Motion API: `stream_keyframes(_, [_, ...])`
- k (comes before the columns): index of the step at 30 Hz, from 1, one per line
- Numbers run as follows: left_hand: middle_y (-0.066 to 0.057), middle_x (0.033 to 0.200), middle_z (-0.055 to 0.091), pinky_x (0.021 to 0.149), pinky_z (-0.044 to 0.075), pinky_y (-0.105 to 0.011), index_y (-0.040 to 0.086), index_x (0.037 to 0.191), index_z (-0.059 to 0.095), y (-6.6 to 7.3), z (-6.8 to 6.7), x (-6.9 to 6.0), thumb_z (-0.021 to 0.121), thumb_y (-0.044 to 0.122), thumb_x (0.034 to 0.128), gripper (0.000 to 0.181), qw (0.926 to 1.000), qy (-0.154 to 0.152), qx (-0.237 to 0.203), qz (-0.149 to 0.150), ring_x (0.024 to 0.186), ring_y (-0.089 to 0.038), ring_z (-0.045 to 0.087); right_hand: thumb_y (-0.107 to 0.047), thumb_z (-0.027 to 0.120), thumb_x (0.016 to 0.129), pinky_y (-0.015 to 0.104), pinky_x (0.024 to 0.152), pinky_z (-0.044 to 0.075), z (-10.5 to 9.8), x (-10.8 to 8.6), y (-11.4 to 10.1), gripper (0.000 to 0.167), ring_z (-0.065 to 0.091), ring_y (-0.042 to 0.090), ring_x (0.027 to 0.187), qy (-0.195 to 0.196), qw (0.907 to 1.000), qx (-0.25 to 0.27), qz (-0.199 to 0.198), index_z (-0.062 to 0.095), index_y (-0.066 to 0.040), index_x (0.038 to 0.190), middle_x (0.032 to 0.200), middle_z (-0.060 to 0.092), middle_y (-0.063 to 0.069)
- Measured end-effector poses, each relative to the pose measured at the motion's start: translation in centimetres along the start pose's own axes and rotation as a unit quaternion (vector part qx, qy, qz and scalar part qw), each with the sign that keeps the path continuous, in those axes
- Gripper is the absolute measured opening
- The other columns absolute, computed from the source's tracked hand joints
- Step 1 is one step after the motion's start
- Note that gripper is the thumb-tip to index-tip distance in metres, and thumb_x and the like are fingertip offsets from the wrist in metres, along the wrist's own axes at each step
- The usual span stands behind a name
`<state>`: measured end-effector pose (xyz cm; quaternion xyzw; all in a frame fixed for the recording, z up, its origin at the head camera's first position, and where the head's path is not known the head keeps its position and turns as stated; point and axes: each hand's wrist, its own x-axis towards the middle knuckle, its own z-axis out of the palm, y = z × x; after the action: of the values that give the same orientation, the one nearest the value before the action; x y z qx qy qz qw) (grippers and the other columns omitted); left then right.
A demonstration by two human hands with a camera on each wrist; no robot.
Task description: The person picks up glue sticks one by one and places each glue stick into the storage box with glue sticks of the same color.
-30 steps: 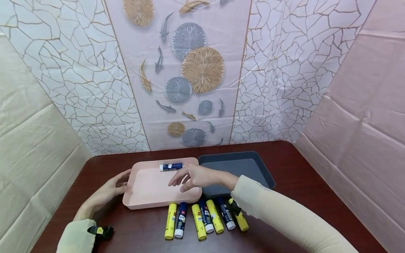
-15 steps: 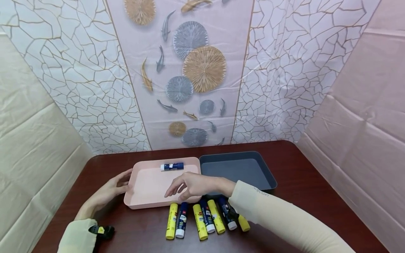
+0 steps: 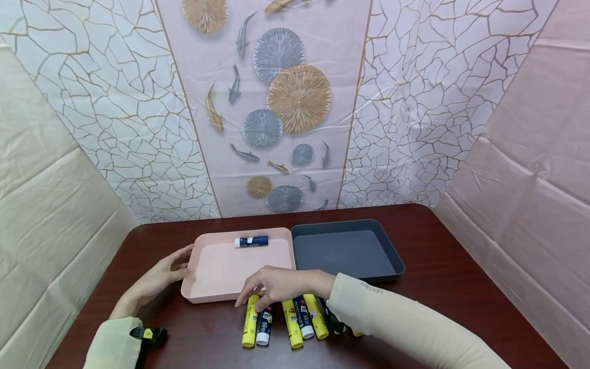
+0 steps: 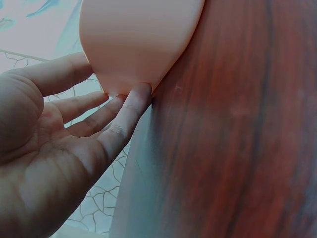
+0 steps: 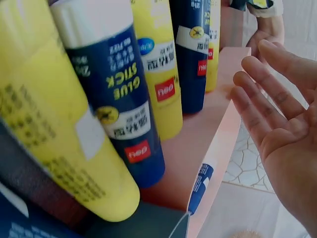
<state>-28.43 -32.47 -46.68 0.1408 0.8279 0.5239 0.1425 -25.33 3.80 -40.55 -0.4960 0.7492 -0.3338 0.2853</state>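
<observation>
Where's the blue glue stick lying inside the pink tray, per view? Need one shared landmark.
Head: blue glue stick just left of centre, below mid-height, near the tray's far wall.
Left wrist: not in it.
Right wrist: blue glue stick low, right of centre.
Shared landmark: pink tray, in all three; the left wrist view shows only a corner.

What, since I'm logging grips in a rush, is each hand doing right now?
Left hand: open, touching the pink tray.
Right hand: open, holding nothing, near the glue sticks.
</observation>
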Motion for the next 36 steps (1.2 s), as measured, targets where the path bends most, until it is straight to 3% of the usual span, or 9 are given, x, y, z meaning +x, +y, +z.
stream_keyframes(2, [-0.029,0.163,0.028,0.107,0.044,-0.046,0.003,0.165,0.019,0.0,0.0,0.1,0.066,0.019,0.1037,0.079,1.0000,-0.001,0.001,0.003,0.141,-0.049,0.044,0.000,0.071,0.096,0.024,0.103,0.047,0.2,0.0,-0.1,0.035,0.061,0.000,0.118,0.000,0.9998,-0.017,0.000,0.073,-0.009,0.130,0.126,0.071,-0.006])
stream_keyframes(7, [-0.028,0.164,0.028,0.110,0.041,-0.052,0.004,0.166,0.020,0.0,-0.1,0.1,0.066,0.019,0.1032,0.079,0.9999,0.006,0.006,-0.005,0.140,-0.048,0.045,0.000,0.070,0.098,0.022,0.102,0.047,0.7,0.2,-0.6,0.035,0.062,0.003,0.120,-0.019,0.9986,-0.047,-0.015,0.072,-0.010,0.131,0.128,0.071,-0.002])
stream_keyframes(15, [-0.029,0.164,0.028,0.100,0.046,-0.030,0.003,0.165,0.020,0.2,-0.1,0.1,0.066,0.017,0.1030,0.079,0.9999,0.001,-0.007,0.008,0.140,-0.049,0.045,-0.003,0.072,0.097,0.015,0.096,0.047,1.5,0.8,-1.0,0.034,0.060,-0.003,0.116,-0.038,0.9873,-0.151,-0.031,0.074,-0.015,0.129,0.126,0.071,-0.008])
stream_keyframes(19, [-0.028,0.164,0.028,0.101,0.046,-0.031,0.004,0.165,0.020,0.2,-0.1,0.2,0.067,0.017,0.1029,0.079,1.0000,0.001,-0.006,0.006,0.140,-0.048,0.045,-0.003,0.071,0.098,0.013,0.097,0.044,1.7,1.0,-1.0,0.032,0.060,-0.003,0.114,-0.042,0.9800,-0.193,-0.028,0.074,-0.017,0.127,0.124,0.070,-0.011])
stream_keyframes(26, [-0.027,0.165,0.028,0.109,0.043,-0.047,0.005,0.166,0.021,-0.1,-0.1,0.3,0.067,0.020,0.1028,0.079,0.9999,0.006,0.002,-0.008,0.140,-0.047,0.045,-0.005,0.071,0.098,0.011,0.097,0.042,2.4,1.4,-0.9,0.031,0.059,-0.005,0.115,-0.043,0.9707,-0.236,-0.011,0.076,-0.021,0.125,0.123,0.069,-0.015])
stream_keyframes(29, [-0.026,0.165,0.028,0.109,0.042,-0.049,0.005,0.166,0.021,-0.3,-0.1,0.2,0.067,0.019,0.1026,0.079,0.9999,0.006,0.000,-0.009,0.139,-0.046,0.046,-0.005,0.072,0.098,0.010,0.096,0.042,2.9,1.7,-0.8,0.031,0.059,-0.005,0.113,-0.045,0.9654,-0.257,-0.010,0.077,-0.023,0.123,0.120,0.069,-0.016])
stream_keyframes(36, [-0.028,0.164,0.029,0.102,0.046,-0.030,0.004,0.165,0.021,-0.4,0.0,0.1,0.067,0.018,0.1026,0.079,1.0000,0.005,-0.004,0.005,0.139,-0.047,0.046,-0.006,0.074,0.097,0.011,0.095,0.042,3.6,2.3,-0.8,0.032,0.057,-0.008,0.109,-0.047,0.9561,-0.288,-0.020,0.077,-0.025,0.121,0.117,0.068,-0.017])
